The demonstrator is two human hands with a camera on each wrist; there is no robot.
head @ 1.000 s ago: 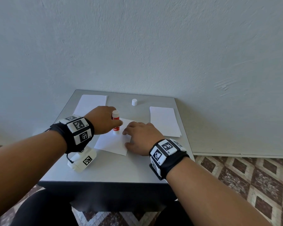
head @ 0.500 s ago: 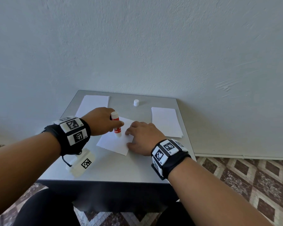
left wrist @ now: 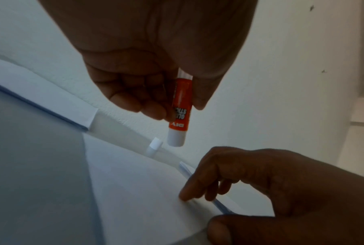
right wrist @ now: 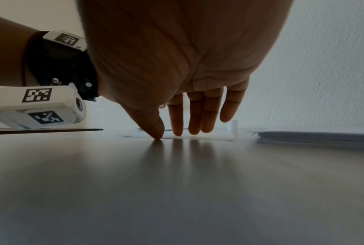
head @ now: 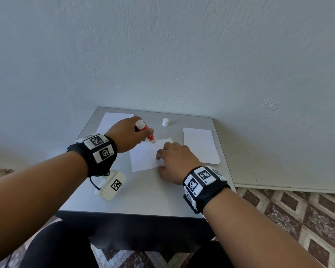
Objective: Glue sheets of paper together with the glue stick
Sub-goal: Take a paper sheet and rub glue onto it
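Grey worktop by the wall: the left hand, fingers clamped on the glue stick, has lifted it off the middle sheet. Flat right-hand fingers press the sheet; gluing looks done.

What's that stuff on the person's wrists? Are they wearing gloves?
No gloves: both hands are bare, and so are the forearms, with no sleeves. Each wrist has a wide black band, the left band and the right band, carrying white square blocks printed with black-and-white pixel patterns. A white camera box with the same patterns hangs under the left band, joined by a thin dark cable.
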